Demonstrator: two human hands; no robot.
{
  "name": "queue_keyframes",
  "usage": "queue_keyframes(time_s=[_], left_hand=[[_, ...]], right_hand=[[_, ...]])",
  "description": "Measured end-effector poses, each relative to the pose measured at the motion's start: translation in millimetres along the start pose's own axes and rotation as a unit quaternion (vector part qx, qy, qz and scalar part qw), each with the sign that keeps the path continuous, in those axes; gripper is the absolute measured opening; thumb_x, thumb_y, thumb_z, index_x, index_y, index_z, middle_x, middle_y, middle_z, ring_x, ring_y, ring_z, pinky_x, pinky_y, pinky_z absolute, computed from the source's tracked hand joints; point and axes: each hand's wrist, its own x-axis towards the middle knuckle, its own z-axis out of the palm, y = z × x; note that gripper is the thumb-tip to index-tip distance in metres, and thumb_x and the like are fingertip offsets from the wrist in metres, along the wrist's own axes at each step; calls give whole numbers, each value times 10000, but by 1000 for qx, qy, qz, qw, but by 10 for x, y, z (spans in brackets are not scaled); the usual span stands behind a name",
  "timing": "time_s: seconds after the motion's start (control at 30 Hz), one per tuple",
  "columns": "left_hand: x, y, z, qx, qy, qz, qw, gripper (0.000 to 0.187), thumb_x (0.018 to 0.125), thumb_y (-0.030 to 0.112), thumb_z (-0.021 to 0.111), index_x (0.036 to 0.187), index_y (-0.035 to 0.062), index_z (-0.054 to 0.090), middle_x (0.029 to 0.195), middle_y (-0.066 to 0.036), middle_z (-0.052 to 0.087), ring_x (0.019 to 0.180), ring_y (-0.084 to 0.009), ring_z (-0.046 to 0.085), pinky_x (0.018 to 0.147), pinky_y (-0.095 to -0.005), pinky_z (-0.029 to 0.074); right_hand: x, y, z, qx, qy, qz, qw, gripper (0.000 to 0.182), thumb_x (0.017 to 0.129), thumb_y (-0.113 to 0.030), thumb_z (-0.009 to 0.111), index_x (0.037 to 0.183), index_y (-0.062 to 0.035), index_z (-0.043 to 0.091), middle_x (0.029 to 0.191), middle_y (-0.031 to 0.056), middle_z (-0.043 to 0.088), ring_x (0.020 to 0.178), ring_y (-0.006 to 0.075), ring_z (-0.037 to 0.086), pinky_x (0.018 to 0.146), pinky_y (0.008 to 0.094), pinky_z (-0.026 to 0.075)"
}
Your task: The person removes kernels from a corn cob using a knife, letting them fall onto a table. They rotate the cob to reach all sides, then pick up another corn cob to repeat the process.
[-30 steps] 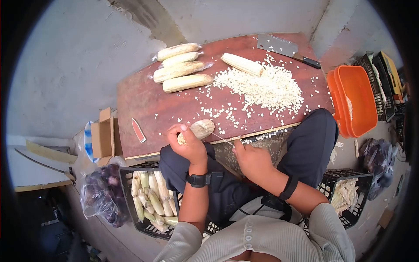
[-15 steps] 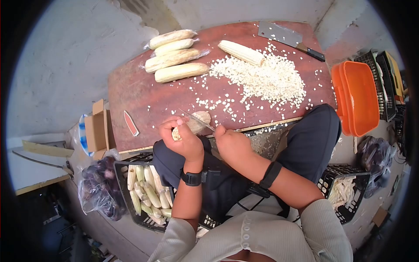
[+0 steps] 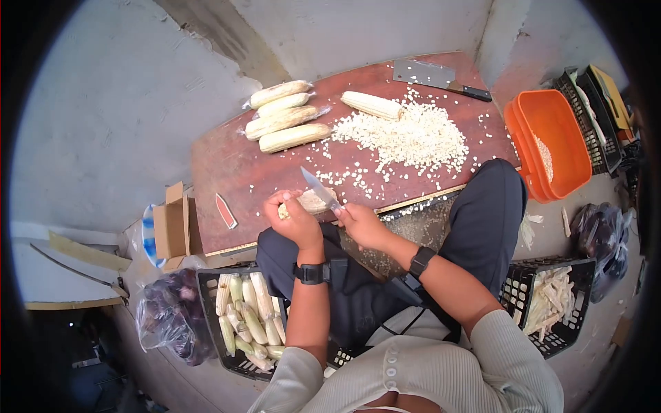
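My left hand point(image 3: 297, 219) is closed around one end of a corn cob point(image 3: 317, 200) at the near edge of the red-brown table point(image 3: 227, 165). In my right hand point(image 3: 365, 225) I grip a small knife point(image 3: 319, 186) by its handle, its blade slanting up and left across the cob. A heap of loose white kernels point(image 3: 413, 138) lies beyond my hands, with a pale cob point(image 3: 372, 104) on its far side. Several corn ears point(image 3: 295, 138), some in clear wrap, lie side by side at the far left of the heap.
A cleaver point(image 3: 441, 77) lies at the table's far right, and a red-and-white pointed piece point(image 3: 225, 211) at its left. Orange bins point(image 3: 568, 138) stand to the right. Black crates hold corn ears point(image 3: 248, 310) and stripped cobs point(image 3: 551, 303). A cardboard box point(image 3: 172, 224) stands at left.
The knife has turned so its blade shows broad and lifts higher over the cob. My right hand has shifted slightly. The whole view has moved a little with my head.
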Motion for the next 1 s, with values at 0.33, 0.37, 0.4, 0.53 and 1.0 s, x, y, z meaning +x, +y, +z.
queue_keyframes(time_s=[0.33,0.37,0.4,0.53,1.0], left_hand=[[-49,66,-61,-20,22,-19,999,32,860,8,477,839,20,456,833,-85,535,742,-159,570,731,-306,460],[-57,71,-66,-15,21,-19,999,36,865,12,482,841,20,456,833,-83,537,743,-157,571,731,-305,460],[-65,73,-71,-10,18,-19,1000,40,869,15,487,844,19,456,833,-81,538,743,-155,572,731,-303,461],[-67,90,-67,-22,27,-33,999,71,886,50,509,840,19,465,817,-74,551,737,-150,560,731,-298,456],[-40,111,-37,43,-8,-5,999,97,876,69,525,811,13,480,783,-75,556,730,-150,535,707,-296,446]], right_hand=[[-220,146,-99,-298,166,-169,925,264,928,-237,448,897,13,527,759,179,591,644,331,599,569,416,495],[-284,33,-113,-306,152,-161,926,209,905,-201,473,938,-7,541,858,190,593,758,381,585,656,445,489],[-352,-88,-111,-331,157,-175,914,174,891,-171,477,917,-9,535,830,183,587,721,370,591,636,442,488],[-524,-210,-68,-448,157,-208,855,184,859,-132,507,991,-6,533,763,155,571,628,313,609,556,399,495],[-699,-356,-24,-641,103,-186,738,433,760,-82,524,1172,54,529,653,69,543,503,184,595,392,306,472]])
